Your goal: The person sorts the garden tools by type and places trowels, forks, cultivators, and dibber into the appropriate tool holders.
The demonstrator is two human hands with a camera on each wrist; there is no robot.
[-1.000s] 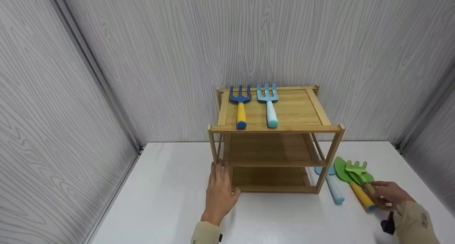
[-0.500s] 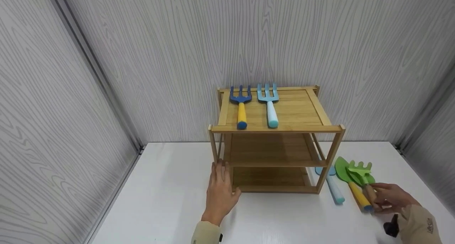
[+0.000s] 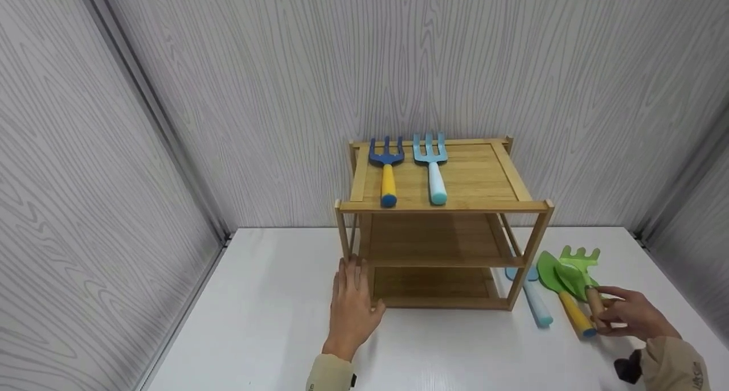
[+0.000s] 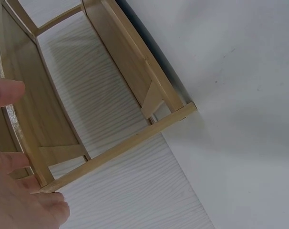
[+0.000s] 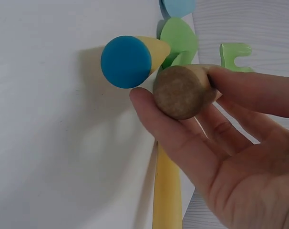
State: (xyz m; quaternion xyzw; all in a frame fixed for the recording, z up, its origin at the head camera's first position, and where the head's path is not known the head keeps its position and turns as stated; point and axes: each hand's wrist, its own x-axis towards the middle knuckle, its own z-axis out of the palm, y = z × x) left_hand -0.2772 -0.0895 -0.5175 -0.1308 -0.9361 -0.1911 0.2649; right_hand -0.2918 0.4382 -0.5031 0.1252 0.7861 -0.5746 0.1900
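Observation:
My right hand (image 3: pixel 635 314) pinches the wooden handle (image 5: pixel 178 93) of a green hand rake (image 3: pixel 581 259) between thumb and fingers. The rake's tines point away from me, above green trowel blades. A green trowel (image 3: pixel 548 271) with a yellow, blue-capped handle (image 5: pixel 125 62) lies just left of it. Farther left is a light blue tool (image 3: pixel 536 304), its head partly behind the rack post. My left hand (image 3: pixel 353 311) rests with extended fingers against the left front post of a bamboo rack (image 3: pixel 444 262). In the left wrist view, its fingertips touch the shelf corner.
On the rack's top shelf lie a dark blue hand fork (image 3: pixel 387 177) with a yellow handle and a light blue hand fork (image 3: pixel 435 180). Another yellow handle (image 5: pixel 167 191) shows below my right hand. Wood-grain panels (image 3: pixel 285 106) enclose the white table (image 3: pixel 273 322).
My right hand has shifted slightly right with the rake. The rake's head has moved up and right off the trowel blades, and its handle stands straighter. My left hand stays put.

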